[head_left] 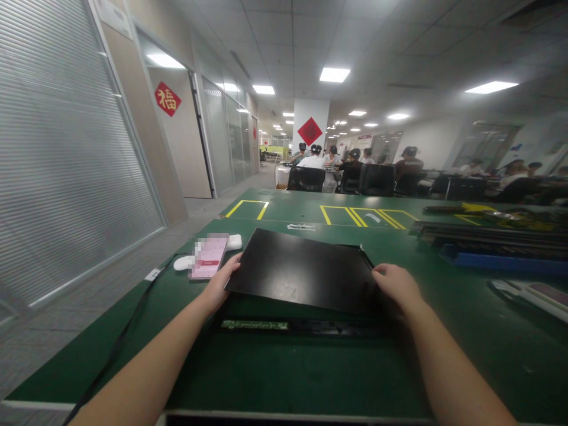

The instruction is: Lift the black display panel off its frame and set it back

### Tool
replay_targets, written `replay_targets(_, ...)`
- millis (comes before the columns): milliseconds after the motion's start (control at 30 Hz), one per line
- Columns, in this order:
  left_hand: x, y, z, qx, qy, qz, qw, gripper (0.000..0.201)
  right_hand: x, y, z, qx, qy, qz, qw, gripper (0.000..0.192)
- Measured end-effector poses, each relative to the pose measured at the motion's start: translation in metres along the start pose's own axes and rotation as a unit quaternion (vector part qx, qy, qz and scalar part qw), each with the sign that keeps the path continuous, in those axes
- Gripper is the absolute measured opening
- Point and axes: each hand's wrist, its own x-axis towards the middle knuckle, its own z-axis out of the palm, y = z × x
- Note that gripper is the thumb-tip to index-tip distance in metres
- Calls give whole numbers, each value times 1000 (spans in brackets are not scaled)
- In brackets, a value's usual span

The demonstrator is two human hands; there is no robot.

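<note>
— Where's that black panel (306, 269) now?
— On the green bench (275, 367), near edge tilted up over a dark frame (302, 325) with a green strip.
— And the grip?
— Left hand (219, 284) clamped on its left edge, right hand (397, 284) closed on the right corner. A pink phone (208, 257) lies just beside the left hand
</note>
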Motion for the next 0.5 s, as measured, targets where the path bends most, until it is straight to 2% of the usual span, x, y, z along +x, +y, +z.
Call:
replay_targets(233,1,-2,1,-23,7,-5,1000,50,0,0,1,-8,-2,-5,1000,36)
replay_targets(500,2,-1,1,-5,14,-15,1000,51,0,1,1,-3,0,-1,1000,35)
